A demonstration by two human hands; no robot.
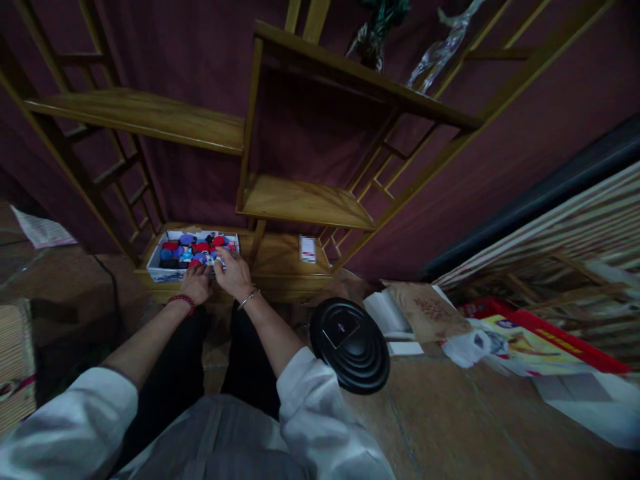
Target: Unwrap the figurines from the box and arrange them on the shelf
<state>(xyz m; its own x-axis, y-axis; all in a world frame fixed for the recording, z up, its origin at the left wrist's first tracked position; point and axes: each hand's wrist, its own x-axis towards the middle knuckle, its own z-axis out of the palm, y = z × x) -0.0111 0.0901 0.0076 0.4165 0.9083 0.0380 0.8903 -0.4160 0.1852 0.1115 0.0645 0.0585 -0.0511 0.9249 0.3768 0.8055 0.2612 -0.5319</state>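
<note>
Sleeves [313, 400], fingers [225, 255] at box [165, 274], yellow lettering [560, 339] illegible

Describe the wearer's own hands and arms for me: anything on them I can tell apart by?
The left hand is ungloved, with a red beaded bracelet at the wrist. The right hand, also ungloved, has a thin, shiny bangle. Both arms wear pale, loose sleeves.

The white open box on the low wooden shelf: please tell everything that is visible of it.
The white, open-topped rectangular box looks like cardboard, with dark markings on its near wall. It sits on the low brown wooden shelf, holding small red, blue and purple pieces. The left hand is at its near edge, the right hand over its right part; contact is unclear.
</note>
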